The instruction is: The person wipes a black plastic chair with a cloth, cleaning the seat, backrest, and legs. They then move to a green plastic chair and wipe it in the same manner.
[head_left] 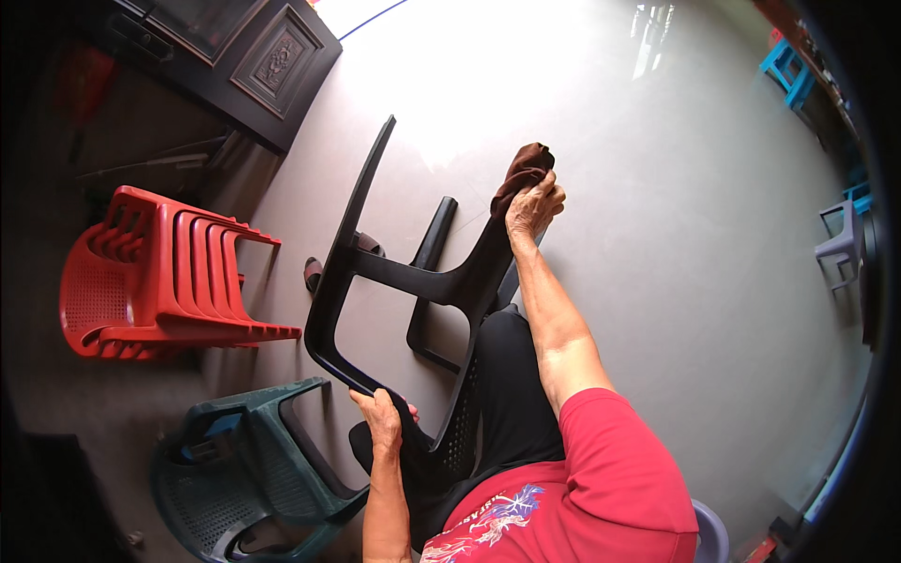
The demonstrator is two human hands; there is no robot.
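A black plastic armchair lies tipped over across my lap, its legs pointing away from me. My left hand is closed round the chair's near frame, by the curve of the armrest. Out at the end of a leg on the right, my right hand grips a dark brown cloth. The cloth is bunched over that leg's tip and hides it. Part of the perforated seat or back panel shows beside my dark trousers.
To the left stand stacked red plastic chairs, with a dark green plastic chair nearer me. A dark carved door is at the far left. Blue stools and a grey stool line the right side of the pale floor.
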